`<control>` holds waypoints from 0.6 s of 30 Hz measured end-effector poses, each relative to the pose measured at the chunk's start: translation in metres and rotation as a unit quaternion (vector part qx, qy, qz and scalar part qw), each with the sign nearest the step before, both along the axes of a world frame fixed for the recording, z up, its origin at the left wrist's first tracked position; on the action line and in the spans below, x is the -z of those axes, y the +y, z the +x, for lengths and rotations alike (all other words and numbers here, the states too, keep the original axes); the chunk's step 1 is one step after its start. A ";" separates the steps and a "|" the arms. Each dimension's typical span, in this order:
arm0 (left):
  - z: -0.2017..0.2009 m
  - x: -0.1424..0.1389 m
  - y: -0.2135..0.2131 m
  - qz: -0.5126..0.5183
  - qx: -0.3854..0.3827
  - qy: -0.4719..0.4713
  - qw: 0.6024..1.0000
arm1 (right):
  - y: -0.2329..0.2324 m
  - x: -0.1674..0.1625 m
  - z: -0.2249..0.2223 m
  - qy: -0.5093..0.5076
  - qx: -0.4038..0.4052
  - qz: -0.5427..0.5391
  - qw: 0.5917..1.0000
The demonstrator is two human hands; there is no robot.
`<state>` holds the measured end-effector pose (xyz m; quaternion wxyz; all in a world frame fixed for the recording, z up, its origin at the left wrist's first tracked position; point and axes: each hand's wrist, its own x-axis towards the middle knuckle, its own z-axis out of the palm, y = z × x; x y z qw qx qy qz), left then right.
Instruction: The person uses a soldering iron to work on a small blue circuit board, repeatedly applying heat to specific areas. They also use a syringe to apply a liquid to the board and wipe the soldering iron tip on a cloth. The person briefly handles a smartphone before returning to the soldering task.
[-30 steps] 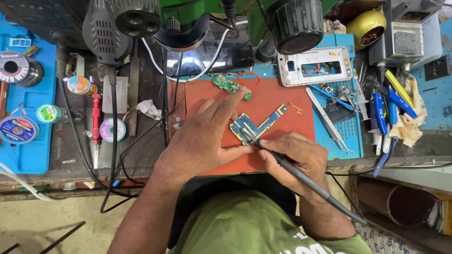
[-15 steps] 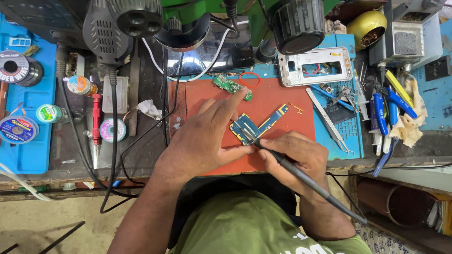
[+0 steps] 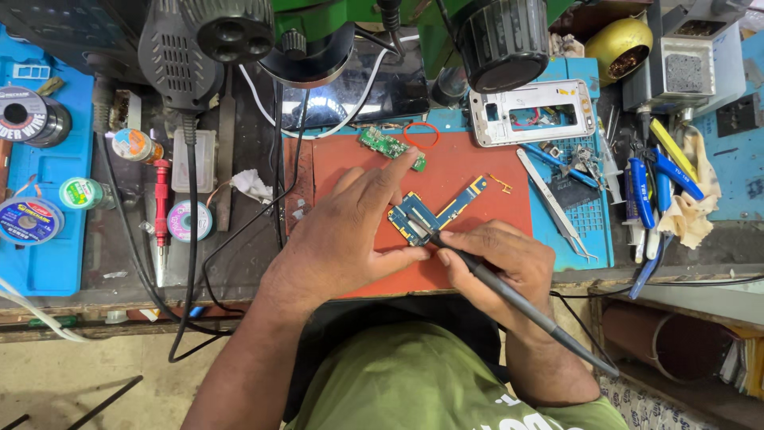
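Observation:
A blue L-shaped circuit board point(image 3: 436, 213) lies on the red work mat point(image 3: 477, 163). My left hand point(image 3: 346, 231) rests flat on the mat just left of the board, fingers spread, with fingertips at the board's edge. My right hand point(image 3: 501, 263) grips a dark soldering iron point(image 3: 509, 291) like a pen, its tip touching the board's lower left part. The iron's cable runs off to the lower right.
A small green board point(image 3: 390, 147) and an orange rubber band point(image 3: 420, 135) lie at the mat's top. A white phone frame point(image 3: 532, 111), tweezers point(image 3: 553, 203) and blue-handled tools point(image 3: 641, 191) sit to the right. Solder spools point(image 3: 28, 219), a red screwdriver point(image 3: 161, 207) and black cables lie left. Microscope parts hang overhead.

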<state>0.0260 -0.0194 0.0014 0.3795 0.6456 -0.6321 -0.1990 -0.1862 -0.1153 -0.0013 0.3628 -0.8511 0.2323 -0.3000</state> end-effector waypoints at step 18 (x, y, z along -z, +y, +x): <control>0.000 0.000 0.000 -0.008 -0.001 0.007 1.000 | -0.001 -0.001 0.003 -0.003 -0.003 -0.001 1.000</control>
